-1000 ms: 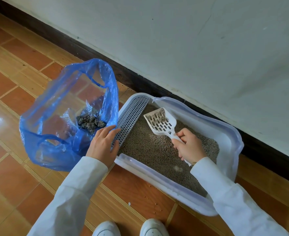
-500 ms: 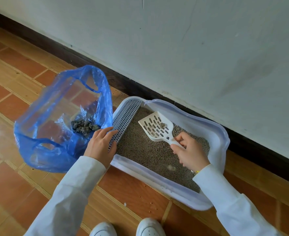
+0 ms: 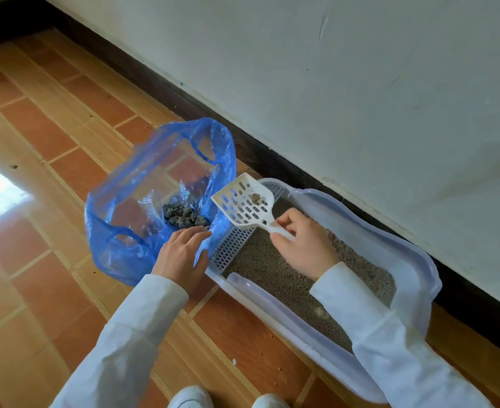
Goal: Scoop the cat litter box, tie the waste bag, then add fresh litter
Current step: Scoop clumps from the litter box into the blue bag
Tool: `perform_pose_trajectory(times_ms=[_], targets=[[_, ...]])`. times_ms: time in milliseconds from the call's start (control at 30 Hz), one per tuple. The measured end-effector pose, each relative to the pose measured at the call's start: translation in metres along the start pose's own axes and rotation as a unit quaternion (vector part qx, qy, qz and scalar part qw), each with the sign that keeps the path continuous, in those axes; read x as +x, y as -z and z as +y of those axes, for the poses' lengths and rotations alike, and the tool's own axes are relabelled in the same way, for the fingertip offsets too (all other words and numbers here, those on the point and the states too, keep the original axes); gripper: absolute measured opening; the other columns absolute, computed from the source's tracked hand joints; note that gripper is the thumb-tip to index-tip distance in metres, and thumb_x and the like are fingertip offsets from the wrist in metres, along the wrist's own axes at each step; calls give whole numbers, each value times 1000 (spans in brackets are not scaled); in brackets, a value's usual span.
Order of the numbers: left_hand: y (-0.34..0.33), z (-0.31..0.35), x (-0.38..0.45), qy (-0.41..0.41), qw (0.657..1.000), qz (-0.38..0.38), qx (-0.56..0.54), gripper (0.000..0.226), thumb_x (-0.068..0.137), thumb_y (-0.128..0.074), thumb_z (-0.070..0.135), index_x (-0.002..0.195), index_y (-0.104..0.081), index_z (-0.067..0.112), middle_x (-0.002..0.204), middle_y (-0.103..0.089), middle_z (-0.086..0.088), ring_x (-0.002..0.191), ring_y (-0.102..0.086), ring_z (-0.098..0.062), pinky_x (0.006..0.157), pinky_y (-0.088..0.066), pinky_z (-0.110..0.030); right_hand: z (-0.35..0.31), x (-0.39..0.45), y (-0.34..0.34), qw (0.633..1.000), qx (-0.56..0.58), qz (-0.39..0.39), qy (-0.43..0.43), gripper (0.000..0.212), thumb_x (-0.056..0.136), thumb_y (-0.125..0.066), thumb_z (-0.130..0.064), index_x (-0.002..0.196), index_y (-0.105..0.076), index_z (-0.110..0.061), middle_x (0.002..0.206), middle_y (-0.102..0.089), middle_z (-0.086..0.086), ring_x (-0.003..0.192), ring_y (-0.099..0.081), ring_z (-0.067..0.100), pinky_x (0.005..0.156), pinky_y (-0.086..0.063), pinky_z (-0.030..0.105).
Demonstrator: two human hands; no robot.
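The right hand [image 3: 303,244] is curled round the handle of a white slotted scoop [image 3: 244,203], thumb along the near side of the handle, and holds the scoop's blade raised over the left end of the litter box [image 3: 413,260] — just at the near edge of the blue bag [image 3: 154,201]. A small clump of litter [image 3: 255,197] sits on the blade, toward its far side. The left hand [image 3: 181,254] lies at the bag's near rim with its fingers only lightly bent, fingertips on the blue plastic where it meets the box's grated step [image 3: 231,245]; whether it pinches the film or merely rests on it cannot be told.

Inside the bag, which stands open on the floor, a heap of dark grey clumps [image 3: 184,216] lies at the bottom. The litter box sits along the foot of the white wall [image 3: 360,83], against a dark skirting board [image 3: 243,142], and is filled with fine grey-brown litter [image 3: 272,269]. Both arms wear white sleeves [image 3: 119,343]. The floor [image 3: 51,290] is of orange-brown tiles with pale bands — a few stray grains lie on it beside the box — and two white shoe tips [image 3: 193,397] show at the lower edge.
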State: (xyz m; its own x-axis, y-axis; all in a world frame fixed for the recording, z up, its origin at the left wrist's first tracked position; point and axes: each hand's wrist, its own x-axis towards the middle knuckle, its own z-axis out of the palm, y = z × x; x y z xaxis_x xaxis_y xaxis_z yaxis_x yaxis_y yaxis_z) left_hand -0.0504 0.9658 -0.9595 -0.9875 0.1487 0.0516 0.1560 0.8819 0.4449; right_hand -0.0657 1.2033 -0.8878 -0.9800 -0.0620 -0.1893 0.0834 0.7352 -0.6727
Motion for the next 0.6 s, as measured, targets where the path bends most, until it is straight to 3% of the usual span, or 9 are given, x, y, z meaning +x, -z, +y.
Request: perform_pose_trajectory(times_ms=[100,233,500,600], targets=[[4,-11,-6,5,1000,12,-3,44,83,-36,29,108,-68,12,111,-67,-10,100,-61,-37,75,-53,-53,-18,25,-18,998,-42,-29,25,13,84,-57,-31,95,-51,-25,84,-67,-2,76,-63,21,70,-53,40],[9,-22,-11,27,1000,11,-2,47,84,-34,33,110,-68,12,113,-67,-7,102,-61,-34,77,-54,-50,-43,48,-41,987,-130,-38,92,19,88,-55,-23,105,-48,-21,93,-65,3,82,-61,26,65,-46,35],[11,-29,-13,59,998,9,-15,47,83,-34,31,111,-67,13,113,-67,-5,104,-60,-31,81,-53,-48,-68,72,-76,919,-332,5,214,40,89,-52,-11,126,-37,-19,97,-55,8,87,-62,31,61,-38,35],[9,-28,-15,62,998,9,-17,37,84,-44,23,111,-67,12,113,-67,-6,104,-60,-32,81,-53,-48,-72,72,-80,895,-380,22,233,50,88,-53,-6,132,-34,-17,104,-53,10,93,-60,30,62,-38,34]])
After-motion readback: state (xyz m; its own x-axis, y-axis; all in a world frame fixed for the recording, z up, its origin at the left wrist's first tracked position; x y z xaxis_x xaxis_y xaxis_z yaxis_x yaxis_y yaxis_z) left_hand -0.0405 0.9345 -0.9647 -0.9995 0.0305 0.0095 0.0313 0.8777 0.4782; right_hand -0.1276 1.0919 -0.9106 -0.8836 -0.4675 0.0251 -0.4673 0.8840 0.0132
